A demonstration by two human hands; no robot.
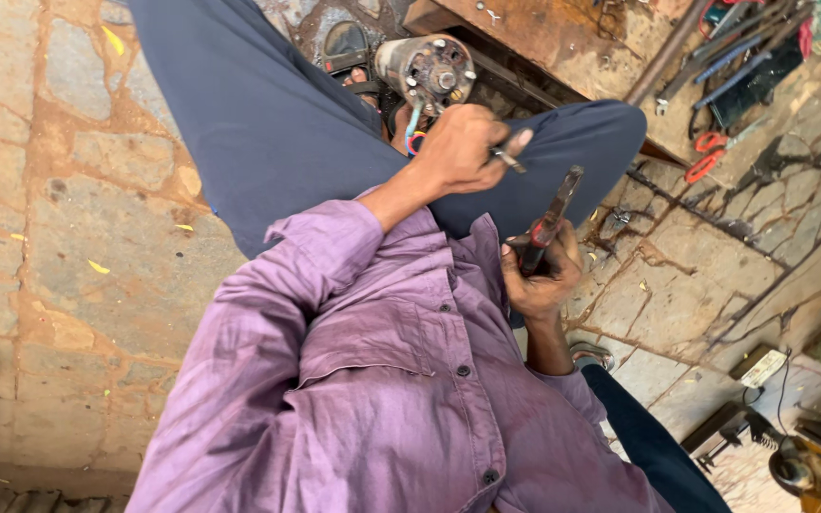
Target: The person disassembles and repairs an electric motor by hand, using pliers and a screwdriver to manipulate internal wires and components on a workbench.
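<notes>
Beyond stone paving (78, 190), tray (753, 85) holds tools; right hand (539, 275) grips pliers (548, 223).

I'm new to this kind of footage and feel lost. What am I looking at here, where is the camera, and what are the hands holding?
There is one picture, taken by a camera worn on the person's head, looking down their own body, so the purple shirt and dark trousers fill the view. The person sits over a stone-paved floor. The left hand pinches a small metal piece, too small to tell what, near a round electric motor with coloured wires that sits by the knee. The right hand grips red-handled pliers, tip pointing up. At upper right a rusty bench and loose tools, among them red-handled scissors.
</notes>
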